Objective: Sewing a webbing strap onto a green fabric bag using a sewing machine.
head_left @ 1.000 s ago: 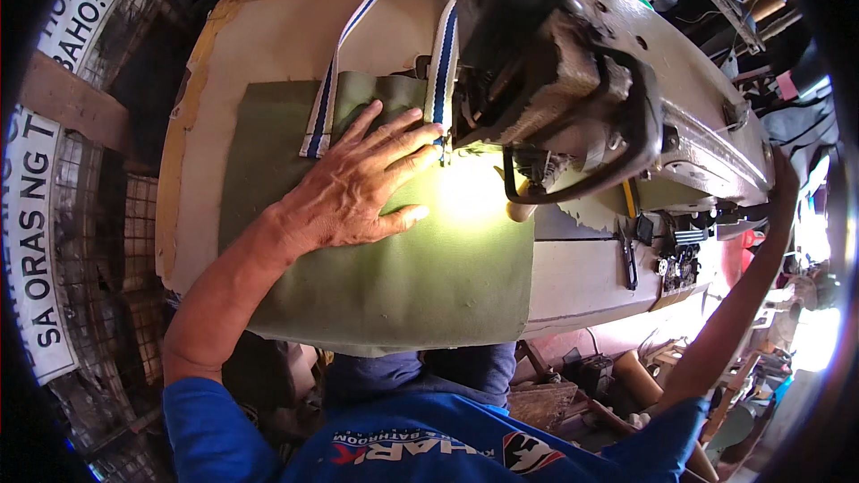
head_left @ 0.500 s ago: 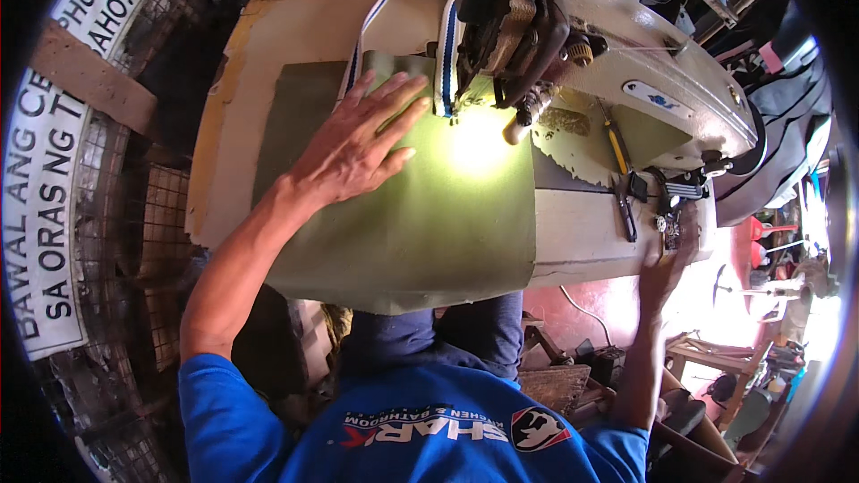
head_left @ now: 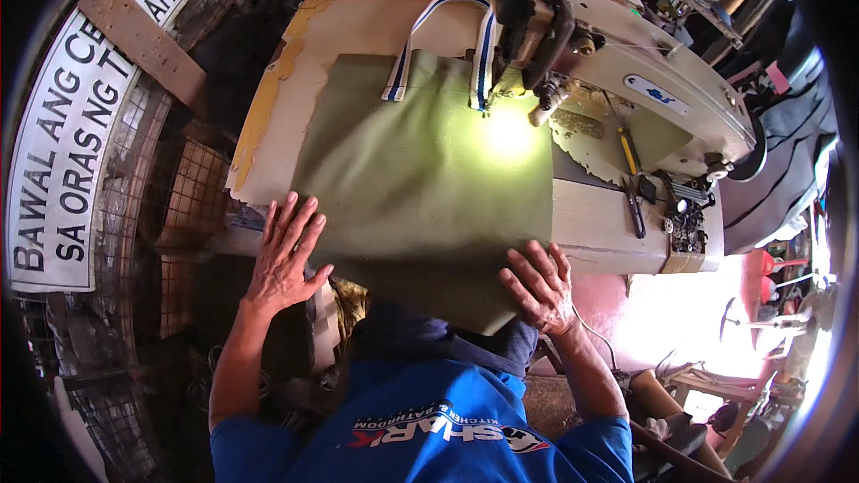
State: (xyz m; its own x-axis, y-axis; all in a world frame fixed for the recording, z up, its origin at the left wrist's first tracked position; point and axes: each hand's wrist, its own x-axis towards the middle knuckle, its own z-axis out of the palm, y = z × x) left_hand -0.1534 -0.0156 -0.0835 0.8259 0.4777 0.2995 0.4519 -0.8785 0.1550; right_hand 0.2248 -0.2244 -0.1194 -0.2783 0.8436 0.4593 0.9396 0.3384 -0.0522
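A green fabric panel (head_left: 420, 179) lies across the sewing machine table, its near part hanging over the front edge toward my lap. At its far edge a white strap with a blue stripe (head_left: 447, 0) forms a loop, the right end beside the machine's needle area. My left hand (head_left: 291, 246) is open at the panel's near left edge, fingers spread. My right hand (head_left: 541, 286) rests open at the near right edge, fingers on the cloth. The sewing machine (head_left: 617, 54) stands at the far right, its lamp brightly lighting the cloth.
A yellow-handled screwdriver (head_left: 628, 152) and a dark slim tool (head_left: 636, 213) lie on the machine bed. A bobbin winder (head_left: 687, 224) sits at the table's right end. Wire mesh and a white sign (head_left: 76, 161) stand at the left. Dark cloth (head_left: 783, 161) hangs at the right.
My left hand has left the strap area and come down to the near left edge. My right hand has moved from the table's right end onto the cloth. The strap now lies uncovered.
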